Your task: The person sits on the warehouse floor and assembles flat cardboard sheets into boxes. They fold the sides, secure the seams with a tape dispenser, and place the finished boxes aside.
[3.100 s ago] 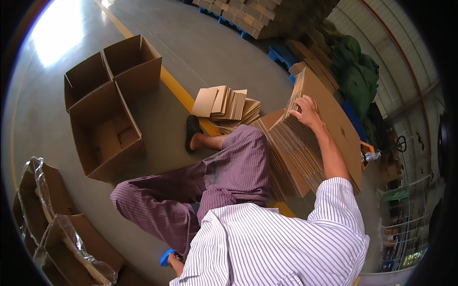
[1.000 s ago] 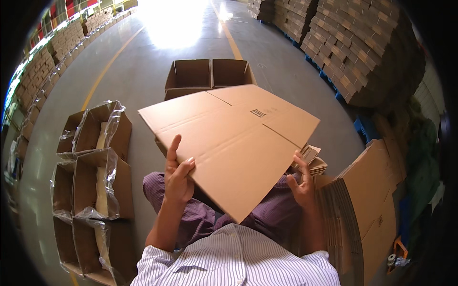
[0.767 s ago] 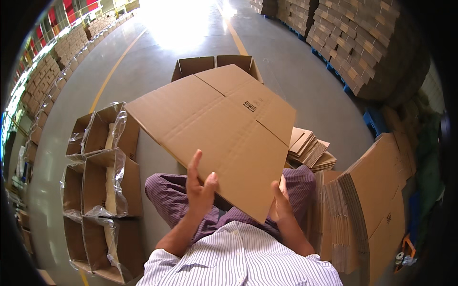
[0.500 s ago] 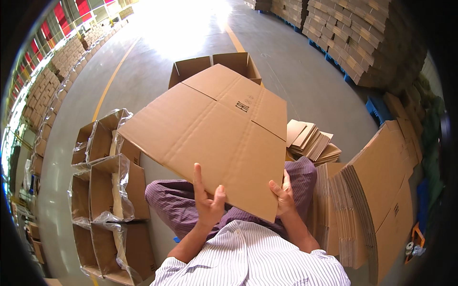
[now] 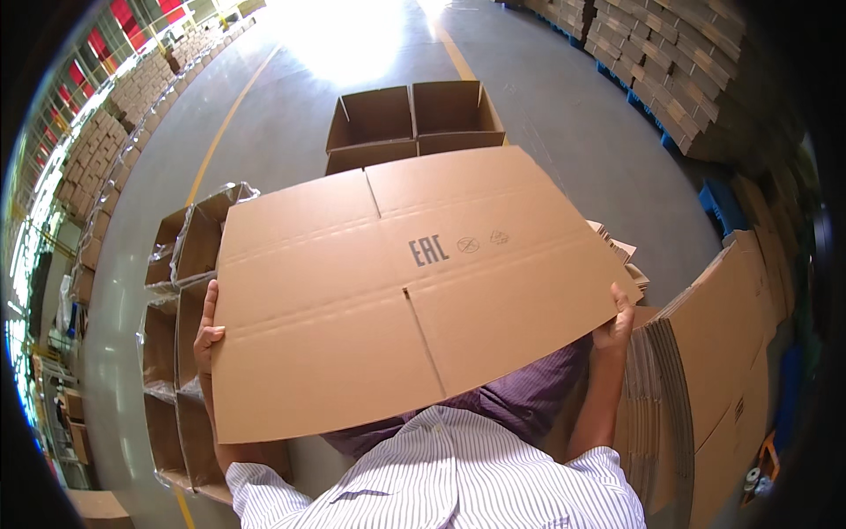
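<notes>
A flat, folded brown cardboard box (image 5: 335, 326) with crease lines, slots and dark printed marks spans the space before my chest and lap. At its left edge my left hand (image 5: 208, 331) grips it, the thumb bent at the edge and part of the hand hidden behind the board. My right hand (image 5: 619, 319) holds the right corner, with the thumb along the edge and the other fingers mostly behind. The board covers much of my lap.
Open boxes with clear plastic liners (image 5: 196, 238) stand in rows at left. More open boxes (image 5: 458, 108) are ahead. Flattened cartons (image 5: 718, 317) lean at right, beside a stack of cardboard (image 5: 648, 397). Blue pallets (image 5: 724, 207) and piled cartons (image 5: 656, 70) lie farther right.
The flat box has turned and now lies wider across me. My left hand has moved left to its far edge; my right hand has shifted right and up to its corner.
</notes>
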### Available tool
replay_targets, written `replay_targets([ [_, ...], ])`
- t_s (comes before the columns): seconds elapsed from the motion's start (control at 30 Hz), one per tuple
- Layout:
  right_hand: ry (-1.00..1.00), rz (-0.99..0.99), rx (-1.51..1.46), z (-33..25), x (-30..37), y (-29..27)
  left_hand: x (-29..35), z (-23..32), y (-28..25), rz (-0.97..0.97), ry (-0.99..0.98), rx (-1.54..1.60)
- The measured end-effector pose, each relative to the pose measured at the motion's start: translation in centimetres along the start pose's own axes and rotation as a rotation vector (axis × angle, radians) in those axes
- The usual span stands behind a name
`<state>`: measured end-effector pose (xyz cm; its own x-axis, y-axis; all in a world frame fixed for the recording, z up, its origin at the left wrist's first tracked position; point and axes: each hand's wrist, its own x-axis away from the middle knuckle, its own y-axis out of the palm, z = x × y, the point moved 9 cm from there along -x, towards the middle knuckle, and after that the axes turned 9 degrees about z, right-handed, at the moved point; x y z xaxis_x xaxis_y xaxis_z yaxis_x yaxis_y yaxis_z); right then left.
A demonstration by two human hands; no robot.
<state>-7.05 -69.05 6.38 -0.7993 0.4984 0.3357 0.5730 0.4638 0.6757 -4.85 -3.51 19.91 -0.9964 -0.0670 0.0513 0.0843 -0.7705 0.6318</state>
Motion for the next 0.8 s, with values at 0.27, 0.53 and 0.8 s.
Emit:
replay_targets([
  [0.27,0.009,0.173,0.338,1.3,9.4,-5.9,2.7,-0.9,-11.6,0.143,-0.357,-0.609],
  [0.53,0.208,0.291,0.343,3.7,13.7,-5.0,1.8,-0.6,-16.6,0.233,-0.695,-1.035],
  [0.8,0.295,0.339,0.278,11.5,11.0,-6.7,-1.4,-2.6,-21.1,0.239,-0.781,-1.277],
])
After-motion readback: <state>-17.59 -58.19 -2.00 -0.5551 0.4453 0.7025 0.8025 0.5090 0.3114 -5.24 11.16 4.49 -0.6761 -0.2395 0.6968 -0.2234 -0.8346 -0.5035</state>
